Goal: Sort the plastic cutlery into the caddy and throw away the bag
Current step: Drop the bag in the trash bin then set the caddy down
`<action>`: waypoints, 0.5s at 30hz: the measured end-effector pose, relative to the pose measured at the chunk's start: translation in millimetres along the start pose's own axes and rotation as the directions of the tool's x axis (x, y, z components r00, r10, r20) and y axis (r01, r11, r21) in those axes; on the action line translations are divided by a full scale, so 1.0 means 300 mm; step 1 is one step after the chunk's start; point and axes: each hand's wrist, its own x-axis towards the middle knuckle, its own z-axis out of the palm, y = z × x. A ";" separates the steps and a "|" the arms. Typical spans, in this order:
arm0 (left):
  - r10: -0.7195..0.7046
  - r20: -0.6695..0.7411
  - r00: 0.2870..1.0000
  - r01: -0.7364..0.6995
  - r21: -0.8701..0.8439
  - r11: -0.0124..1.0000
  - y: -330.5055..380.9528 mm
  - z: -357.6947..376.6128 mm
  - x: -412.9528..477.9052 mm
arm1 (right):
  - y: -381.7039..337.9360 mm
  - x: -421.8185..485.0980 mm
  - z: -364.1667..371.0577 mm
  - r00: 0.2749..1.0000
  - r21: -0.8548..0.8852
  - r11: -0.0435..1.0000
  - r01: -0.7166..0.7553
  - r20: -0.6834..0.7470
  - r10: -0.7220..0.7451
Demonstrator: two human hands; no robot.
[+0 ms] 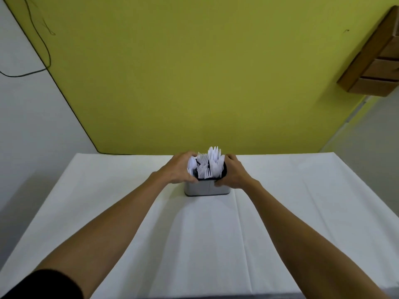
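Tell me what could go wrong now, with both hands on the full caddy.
The cutlery stands well above the caddy, so tilting it may spill pieces. The caddy sits near the far edge of the table; a push forward by the left hand and right hand could drop it off.

We are facing a yellow-green wall point(194, 72) that is filling most of the view; a white wall point(26, 126) is meeting it on the left, a thin black cable point(48, 52) looping across both; a wooden drawer unit point(375, 61) is showing at the upper right edge; a table point(108, 212) is wearing a creased white cloth below.
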 end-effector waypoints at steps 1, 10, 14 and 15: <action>-0.007 0.002 1.000 0.007 -0.008 1.000 -0.002 0.001 0.012 | 0.004 0.008 -0.002 1.000 0.001 1.000 -0.013 0.000 0.013; -0.001 0.018 1.000 0.002 -0.070 0.998 -0.042 0.021 0.068 | 0.040 0.064 0.010 1.000 0.031 0.999 -0.006 0.010 0.006; -0.021 0.127 0.992 0.021 0.002 1.000 -0.023 -0.008 0.057 | 0.022 0.070 -0.042 0.992 -0.086 0.996 -0.022 0.124 0.032; -0.012 0.140 0.990 0.007 0.032 0.999 -0.008 -0.037 0.053 | -0.002 0.064 -0.075 0.989 -0.101 0.995 -0.017 0.142 0.031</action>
